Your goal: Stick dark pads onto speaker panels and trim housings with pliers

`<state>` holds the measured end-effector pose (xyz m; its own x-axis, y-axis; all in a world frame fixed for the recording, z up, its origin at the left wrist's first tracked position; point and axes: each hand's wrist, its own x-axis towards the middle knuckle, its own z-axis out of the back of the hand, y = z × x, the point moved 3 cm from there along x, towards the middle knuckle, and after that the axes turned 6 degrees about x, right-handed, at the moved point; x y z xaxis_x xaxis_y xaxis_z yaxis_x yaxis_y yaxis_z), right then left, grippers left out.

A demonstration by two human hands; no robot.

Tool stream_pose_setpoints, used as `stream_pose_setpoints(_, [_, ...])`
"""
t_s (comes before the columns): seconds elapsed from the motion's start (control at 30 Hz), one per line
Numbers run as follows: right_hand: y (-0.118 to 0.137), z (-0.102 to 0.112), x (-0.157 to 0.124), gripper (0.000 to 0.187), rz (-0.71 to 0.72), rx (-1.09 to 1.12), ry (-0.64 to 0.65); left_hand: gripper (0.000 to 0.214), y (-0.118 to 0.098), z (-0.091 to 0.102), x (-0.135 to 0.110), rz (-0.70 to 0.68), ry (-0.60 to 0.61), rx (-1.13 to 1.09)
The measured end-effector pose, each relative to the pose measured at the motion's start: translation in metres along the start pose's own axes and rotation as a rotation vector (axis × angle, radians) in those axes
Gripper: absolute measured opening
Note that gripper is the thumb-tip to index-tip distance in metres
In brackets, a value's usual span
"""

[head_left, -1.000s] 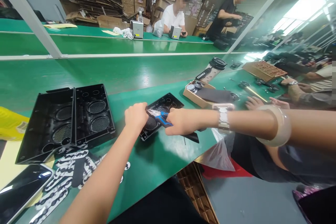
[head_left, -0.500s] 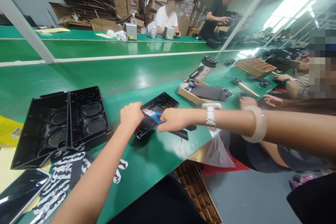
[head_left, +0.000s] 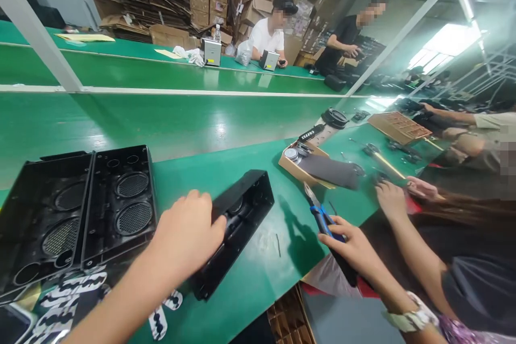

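My left hand [head_left: 187, 228] is closed on the near long side of a black plastic speaker housing [head_left: 253, 226], which is tilted up on edge above the green table. In my right hand [head_left: 350, 242] is a pair of pliers [head_left: 316, 209] with blue-and-black handles. The jaws point up and away, to the right of the housing and apart from it. A thin dark strip [head_left: 278, 245] lies on the table between the two. Left of my left hand, two more black housings [head_left: 133, 188] with round mesh grilles lie with their insides up.
An open cardboard box [head_left: 296, 169] with speaker parts stands beyond the pliers, near a coffee cup [head_left: 334, 118]. White-and-black cut-out pieces [head_left: 60, 301] lie at lower left. A co-worker's hands [head_left: 391, 199] are close at the right. A white rail [head_left: 201, 93] crosses behind the table.
My right hand has drawn the pliers away from the housing, to the right and nearer me. My left hand has tilted the housing up on edge and brought it closer.
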<state>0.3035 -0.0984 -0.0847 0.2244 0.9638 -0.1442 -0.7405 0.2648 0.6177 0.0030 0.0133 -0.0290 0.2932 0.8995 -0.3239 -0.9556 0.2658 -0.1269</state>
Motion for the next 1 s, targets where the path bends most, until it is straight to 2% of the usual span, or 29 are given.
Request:
stream_pose_setpoints(0.1, [-0.021,-0.025,0.015,0.028,-0.042,-0.095,-0.078,0.020,-0.003,-0.017,-0.021,0.043,0.034,0.051])
stream_pose_setpoints(0.23, [-0.029,-0.036,0.032,0.025,-0.023,-0.136,-0.140,0.032,-0.001,-0.048,-0.034,-0.042,0.028,-0.184])
stream_pose_setpoints(0.33, [-0.011,-0.034,0.026,0.025,0.057,-0.136,-0.312,0.053,-0.002,-0.067,-0.041,-0.090,0.038,-0.361])
stream_pose_setpoints(0.4, [0.012,-0.037,0.008,0.020,0.101,0.038,-0.425,0.065,-0.006,-0.077,-0.045,-0.112,0.089,-0.435])
stream_pose_setpoints(0.43, [0.024,-0.044,-0.003,0.020,0.090,0.200,-0.416,0.074,-0.008,-0.080,-0.046,-0.116,0.112,-0.453])
stream_pose_setpoints(0.53, [0.054,-0.082,-0.034,0.032,-0.088,0.768,-0.111,0.099,-0.013,-0.090,-0.047,-0.087,0.167,-0.425])
stream_pose_setpoints(0.63, [0.076,-0.118,-0.052,0.020,-0.214,1.170,0.121,0.096,-0.015,-0.099,-0.047,-0.099,0.167,-0.371])
stream_pose_setpoints(0.73, [0.085,-0.132,-0.053,0.028,-0.193,1.276,0.219,0.087,-0.016,-0.104,-0.047,-0.125,0.102,-0.352])
stream_pose_setpoints(0.87, [0.089,-0.130,-0.048,0.019,-0.220,1.282,0.275,0.086,-0.021,-0.107,-0.049,-0.122,0.032,-0.308])
stream_pose_setpoints(1.0, [0.095,-0.133,-0.047,0.021,-0.273,1.411,0.298,0.090,-0.025,-0.108,-0.053,-0.131,-0.020,-0.272])
